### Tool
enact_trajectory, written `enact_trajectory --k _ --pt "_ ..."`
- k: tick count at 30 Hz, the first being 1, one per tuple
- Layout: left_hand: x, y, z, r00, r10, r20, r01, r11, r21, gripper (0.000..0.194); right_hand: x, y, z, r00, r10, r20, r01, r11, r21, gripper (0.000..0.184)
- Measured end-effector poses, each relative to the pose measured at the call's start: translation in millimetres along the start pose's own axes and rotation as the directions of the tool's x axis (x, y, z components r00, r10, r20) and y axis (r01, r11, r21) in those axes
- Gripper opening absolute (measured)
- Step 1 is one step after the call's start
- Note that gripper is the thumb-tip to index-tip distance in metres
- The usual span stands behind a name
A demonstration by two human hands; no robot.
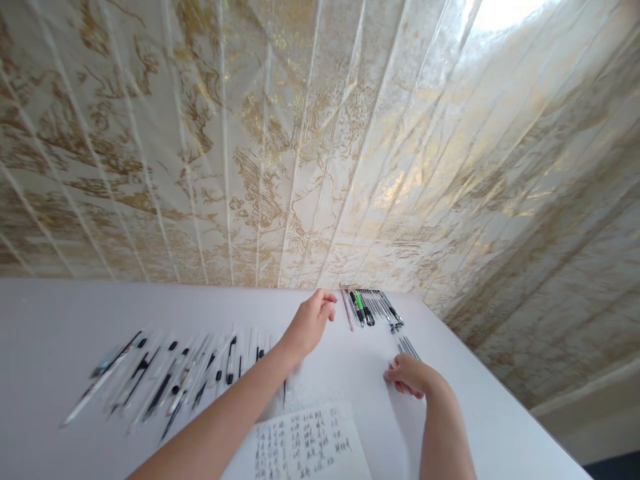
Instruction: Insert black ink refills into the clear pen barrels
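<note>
My left hand [311,323] hovers at the middle of the white table, just left of a neat row of pens. Its fingers are loosely bent and a little apart, and nothing shows in them. The row holds a pinkish pen [347,310], a green-marked pen [359,303], black pens and several thin refills [380,305]. My right hand [407,375] is closed low over the table, its fingers curled; what they hold, if anything, is hidden. Right above that hand lie a few grey thin rods [410,347], partly covered by it, and small black pieces [396,327].
Scattered pens, clear barrels and black caps [173,377] cover the table's left part, partly behind my left forearm. A sheet with handwriting [305,443] lies at the near edge. Patterned gold-and-white covering [280,153] rises behind the white table [480,400], whose right edge slants away.
</note>
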State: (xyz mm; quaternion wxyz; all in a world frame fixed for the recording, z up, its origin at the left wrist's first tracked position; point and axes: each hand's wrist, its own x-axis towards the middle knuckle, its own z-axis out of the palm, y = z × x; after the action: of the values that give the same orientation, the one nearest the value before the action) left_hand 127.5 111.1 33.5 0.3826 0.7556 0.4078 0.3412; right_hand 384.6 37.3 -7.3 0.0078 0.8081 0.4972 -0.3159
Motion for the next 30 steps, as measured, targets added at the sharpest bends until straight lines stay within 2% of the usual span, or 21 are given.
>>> enact_trajectory --k 3,5,7,8,10,11,12,14,15,16,17,18,20,23,25,27,30 --pt "-22.6 -5.0 -46.1 1.0 -0.024 0.005 0.025 0.993 -0.115 0.026 -2.6 -18.7 0.2 0.997 -0.062 0.043 0.057 0.992 0.112 0.016" --pt "-41.6 -7.7 -78.2 0.999 -0.03 0.013 0.032 0.99 -0.141 0.026 -10.5 -41.2 -0.6 0.985 -0.168 0.03 0.157 0.96 0.23 0.023" --pt "-59.1 -7.9 -107.0 0.999 -0.039 -0.008 0.037 0.992 -0.121 0.026 -24.7 -72.3 1.7 0.949 -0.316 0.002 0.292 0.88 0.374 0.025" --pt "-66.3 -7.0 -119.3 0.999 -0.044 -0.033 0.041 0.996 -0.08 0.025 -33.8 -90.4 5.0 0.916 -0.402 -0.019 0.367 0.816 0.447 0.021" --pt "-76.8 -3.8 -139.2 0.996 -0.032 -0.084 0.036 0.998 0.049 0.025 -53.7 -128.4 16.9 0.83 -0.557 -0.007 0.462 0.681 0.567 0.021" --pt "-80.4 -1.9 -146.9 0.995 -0.01 -0.099 0.022 0.992 0.122 0.025 -63.5 -146.9 25.0 0.77 -0.637 0.018 0.481 0.599 0.64 0.024" --pt "-83.2 0.1 -153.3 0.994 0.024 -0.103 -0.004 0.981 0.194 0.025 -72.4 -163.9 34.1 0.651 -0.756 0.071 0.419 0.436 0.796 0.023" --pt "-87.4 3.3 -162.3 0.991 0.095 -0.096 -0.059 0.945 0.322 0.024 -86.4 -191.5 52.2 0.463 -0.879 0.113 0.215 0.235 0.948 0.015" --pt "-89.1 4.4 -165.2 0.988 0.124 -0.09 -0.081 0.921 0.381 0.025 -91.1 -201.3 59.9 0.394 -0.914 0.1 0.114 0.156 0.981 0.012" --pt "-90.6 5.1 -167.2 0.986 0.144 -0.088 -0.093 0.899 0.428 0.026 -94.4 -208.4 66.3 0.356 -0.931 0.085 0.02 0.099 0.995 0.012" --pt "-92.1 5.5 -168.3 0.984 0.155 -0.089 -0.097 0.882 0.462 0.026 -96.4 -213.2 71.0 0.342 -0.937 0.068 -0.062 0.05 0.997 0.013" --pt "-93.6 5.9 -168.6 0.983 0.161 -0.087 -0.099 0.867 0.488 0.026 -97.4 -216.0 74.3 0.346 -0.936 0.061 -0.136 0.014 0.991 0.015" --pt "-96.2 7.1 -167.1 0.981 0.18 -0.066 -0.119 0.842 0.527 0.025 -96.9 -217.7 77.8 0.388 -0.918 0.081 -0.237 -0.014 0.971 0.019" --pt "-99.5 12.1 -160.0 0.975 0.223 0.003 -0.189 0.821 0.539 0.028 -92.1 -217.4 82.5 0.507 -0.855 0.109 -0.25 -0.024 0.968 0.026" --pt "-101.7 17.4 -153.1 0.961 0.261 0.086 -0.269 0.826 0.496 0.03 -87.3 -218.1 88.1 0.568 -0.815 0.112 -0.226 -0.024 0.974 0.033" --pt "-103.6 22.9 -146.2 0.948 0.274 0.165 -0.319 0.846 0.428 0.03 -82.6 -219.3 94.4 0.585 -0.8 0.135 -0.232 -0.005 0.973 0.042" --pt "-104.9 28.7 -139.1 0.944 0.226 0.241 -0.301 0.887 0.349 0.028 -78.7 -220.1 98.7 0.611 -0.779 0.145 -0.243 -0.01 0.97 0.048"
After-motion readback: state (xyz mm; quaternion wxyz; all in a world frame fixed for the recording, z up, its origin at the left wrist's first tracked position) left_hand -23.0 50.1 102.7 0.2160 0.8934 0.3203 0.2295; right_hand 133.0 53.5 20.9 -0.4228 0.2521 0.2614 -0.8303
